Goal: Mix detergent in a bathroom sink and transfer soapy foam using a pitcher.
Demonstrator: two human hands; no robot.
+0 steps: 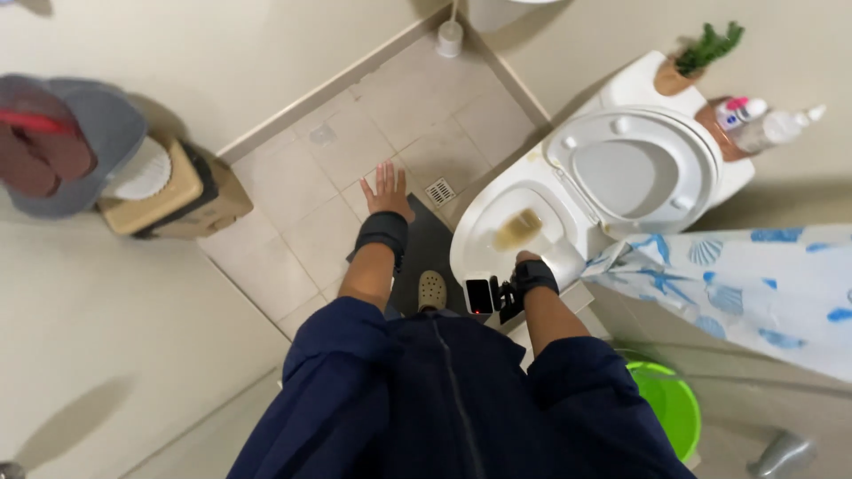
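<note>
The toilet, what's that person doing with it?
A person in a dark blue top stands over the white toilet, whose lid is up. Their right hand reaches down at the bowl's rim; whether it grips anything is hidden. The left hand is held out open, fingers spread, above the tiled floor. Yellowish water sits in the bowl, and a green bucket stands nearby.

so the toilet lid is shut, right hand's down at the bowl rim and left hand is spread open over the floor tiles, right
Not quite: the toilet lid is raised, leaving the bowl open, as the head view shows. The rest holds: the right hand is at the bowl rim, and the left hand is spread open over the floor tiles.
</note>
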